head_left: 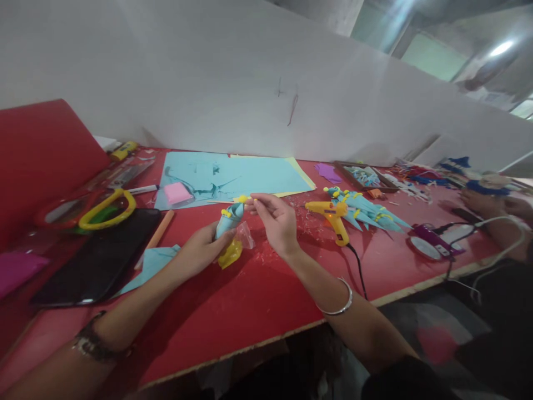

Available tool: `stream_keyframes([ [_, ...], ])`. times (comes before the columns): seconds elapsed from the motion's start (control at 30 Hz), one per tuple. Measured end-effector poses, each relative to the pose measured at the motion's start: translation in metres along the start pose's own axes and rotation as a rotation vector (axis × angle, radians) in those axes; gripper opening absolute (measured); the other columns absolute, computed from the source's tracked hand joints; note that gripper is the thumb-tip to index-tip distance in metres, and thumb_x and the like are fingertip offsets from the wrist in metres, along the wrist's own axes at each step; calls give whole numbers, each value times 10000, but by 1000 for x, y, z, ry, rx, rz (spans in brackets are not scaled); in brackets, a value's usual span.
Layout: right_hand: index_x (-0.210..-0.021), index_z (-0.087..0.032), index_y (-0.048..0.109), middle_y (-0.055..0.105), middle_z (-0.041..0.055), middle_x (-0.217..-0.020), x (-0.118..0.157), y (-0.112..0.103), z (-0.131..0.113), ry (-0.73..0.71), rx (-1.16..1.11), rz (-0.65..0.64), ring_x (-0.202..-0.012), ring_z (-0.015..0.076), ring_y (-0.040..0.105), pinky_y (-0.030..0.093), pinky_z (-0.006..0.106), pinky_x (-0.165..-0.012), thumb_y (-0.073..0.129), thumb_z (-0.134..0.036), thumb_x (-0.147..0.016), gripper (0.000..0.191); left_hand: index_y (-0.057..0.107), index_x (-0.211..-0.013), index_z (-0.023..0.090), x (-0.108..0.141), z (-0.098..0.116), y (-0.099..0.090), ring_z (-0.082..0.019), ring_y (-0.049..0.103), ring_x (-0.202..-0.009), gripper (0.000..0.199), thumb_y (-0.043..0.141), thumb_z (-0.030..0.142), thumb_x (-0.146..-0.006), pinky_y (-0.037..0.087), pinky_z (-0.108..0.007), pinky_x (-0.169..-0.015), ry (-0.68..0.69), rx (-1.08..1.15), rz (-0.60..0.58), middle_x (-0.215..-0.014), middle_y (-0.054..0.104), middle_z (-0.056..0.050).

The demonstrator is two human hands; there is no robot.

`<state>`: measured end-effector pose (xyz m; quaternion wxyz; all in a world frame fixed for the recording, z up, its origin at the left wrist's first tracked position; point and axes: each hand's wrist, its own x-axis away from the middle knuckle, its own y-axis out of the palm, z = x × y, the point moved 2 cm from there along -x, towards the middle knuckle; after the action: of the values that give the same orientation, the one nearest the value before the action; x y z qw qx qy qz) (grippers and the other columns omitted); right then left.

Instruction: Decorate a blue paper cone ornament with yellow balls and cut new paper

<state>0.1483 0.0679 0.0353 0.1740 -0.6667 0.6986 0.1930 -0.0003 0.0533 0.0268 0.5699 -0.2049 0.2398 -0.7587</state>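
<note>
My left hand [204, 248] is wrapped round a rolled light blue paper cone [227, 222], tilted up to the right. Small yellow bits [226, 213] sit along its upper rim, and a yellow blob [242, 198] shows at its tip. Right beside that tip, the thumb and fingers of my right hand [278, 222] are pinched together; what lies between them is too small to make out. Under the cone, a yellow lump in clear plastic [230, 254] rests on the red table [250, 311].
Right of my hands lie a yellow glue gun [333, 214] and several finished-looking blue paper cones [366, 211]. Blue sheets [258, 175] lie behind. Leftward are yellow-handled scissors [108, 210], a black tablet-like slab [104, 255] and a pink block [177, 193]. A co-worker's hand [483, 205] is at far right.
</note>
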Motion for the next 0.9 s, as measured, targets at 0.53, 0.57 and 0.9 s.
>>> stream_keyframes([
  [0.53,-805,-199,633,657,12,-803,8,6,-13,-287,306,-93,-744,113,596,492,253,-696,552,-161,-771,95,423,-631,182,2,5,1,-98,378,-478,340,392,510,-717,297,-208,-443,24,68,-23,-527,384,53],
  [0.57,-799,-195,632,652,12,-786,8,6,-13,-295,307,-97,-723,109,591,491,251,-686,561,-160,-766,86,427,-629,182,2,5,1,-99,378,-480,343,394,512,-716,300,-208,-444,29,61,-16,-526,388,52],
  [0.9,-786,-198,601,586,2,-755,8,8,-5,-324,392,-162,-695,106,541,472,247,-629,563,-181,-759,50,485,-682,175,1,1,2,-99,375,-480,326,378,474,-759,289,-199,-440,101,-10,3,-530,420,56],
])
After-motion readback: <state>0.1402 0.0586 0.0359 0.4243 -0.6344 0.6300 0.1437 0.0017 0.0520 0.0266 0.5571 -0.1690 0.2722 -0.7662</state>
